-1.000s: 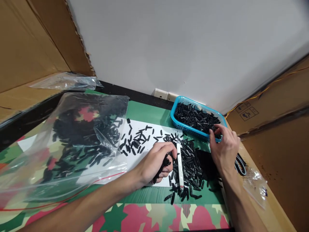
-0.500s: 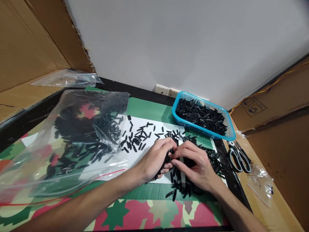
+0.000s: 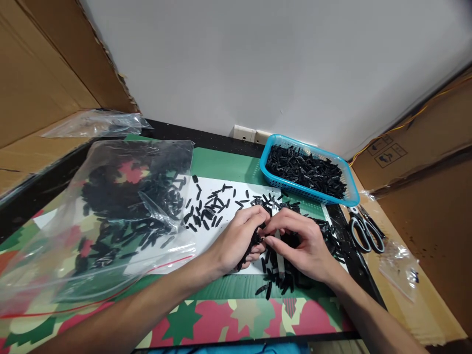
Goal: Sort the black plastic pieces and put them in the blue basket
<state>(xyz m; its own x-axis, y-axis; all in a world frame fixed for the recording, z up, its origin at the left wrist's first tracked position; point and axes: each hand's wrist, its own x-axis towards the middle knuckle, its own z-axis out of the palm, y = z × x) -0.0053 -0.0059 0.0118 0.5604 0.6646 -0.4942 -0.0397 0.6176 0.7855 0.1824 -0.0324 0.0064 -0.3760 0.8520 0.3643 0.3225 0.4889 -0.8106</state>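
My left hand point(image 3: 236, 241) is curled around a bunch of small black plastic pieces point(image 3: 252, 245) over a white sheet point(image 3: 206, 236). My right hand point(image 3: 304, 246) meets it fingertip to fingertip and pinches at a black piece at the left hand's edge. Under and around both hands lies a loose heap of the same black pieces point(image 3: 324, 233), with more scattered on the sheet point(image 3: 208, 209). A white strip point(image 3: 280, 265) lies partly hidden under my right hand.
A blue basket point(image 3: 352, 194) full of black pieces stands at the back right. A large clear bag point(image 3: 92, 236) holding more pieces lies at the left. Scissors point(image 3: 363, 228) and a small clear bag point(image 3: 400, 268) rest on the right. Cardboard walls flank the table.
My right hand came back from the blue basket to my left hand and now pinches at the bunch it holds. My left hand stayed where it was.
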